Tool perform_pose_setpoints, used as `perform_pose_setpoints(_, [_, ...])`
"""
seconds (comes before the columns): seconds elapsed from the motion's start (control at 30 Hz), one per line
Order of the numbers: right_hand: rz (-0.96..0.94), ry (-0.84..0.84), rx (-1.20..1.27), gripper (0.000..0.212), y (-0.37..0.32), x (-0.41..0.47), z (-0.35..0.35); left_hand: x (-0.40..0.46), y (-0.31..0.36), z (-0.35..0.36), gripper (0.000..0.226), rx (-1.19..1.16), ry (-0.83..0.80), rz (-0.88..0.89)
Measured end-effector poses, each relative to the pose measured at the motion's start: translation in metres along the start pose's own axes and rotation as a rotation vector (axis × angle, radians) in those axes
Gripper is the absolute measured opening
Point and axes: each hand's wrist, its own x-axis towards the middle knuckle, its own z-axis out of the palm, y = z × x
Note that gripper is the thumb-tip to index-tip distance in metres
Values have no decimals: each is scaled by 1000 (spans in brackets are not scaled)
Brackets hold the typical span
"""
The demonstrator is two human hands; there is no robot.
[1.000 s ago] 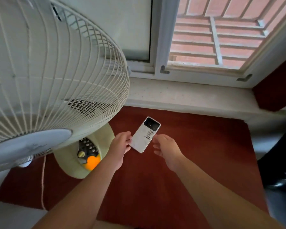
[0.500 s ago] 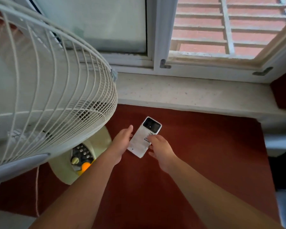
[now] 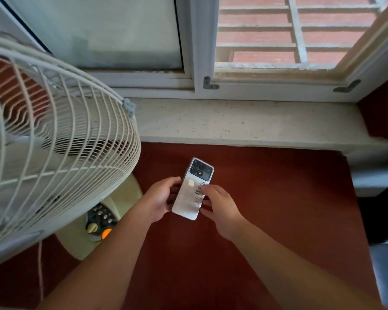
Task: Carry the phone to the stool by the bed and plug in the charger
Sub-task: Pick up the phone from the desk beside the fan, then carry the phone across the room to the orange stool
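Note:
A white phone with a dark camera block at its far end faces back-up, held over the dark red floor below the window. My left hand grips its left edge. My right hand holds its right edge, with the fingers resting on the phone's back. Neither the stool, the bed nor the charger is in view.
A large white standing fan fills the left, its round base with buttons and an orange light on the floor close to my left arm. A stone window sill and window frame lie ahead. A dark object sits at the right edge.
Both hands have closed in on the phone and now grip its two edges. The view has shifted closer to the window and the fan cage now sits further left.

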Motion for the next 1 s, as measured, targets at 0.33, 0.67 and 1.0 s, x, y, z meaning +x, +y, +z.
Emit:
perform_pose_setpoints(0.33, [11,15,30,19,-5,-10,-14,-4,3,11,17,189,-45,46])
perform_pose_setpoints(0.67, [-51,30,89,21,-15,-31,-41,-29,-4,15,28,36,-130,46])
perform_pose_setpoints(1.0, [-222,1,214,24,-39,-91,-43,-86,0,18,30,-168,-200,204])
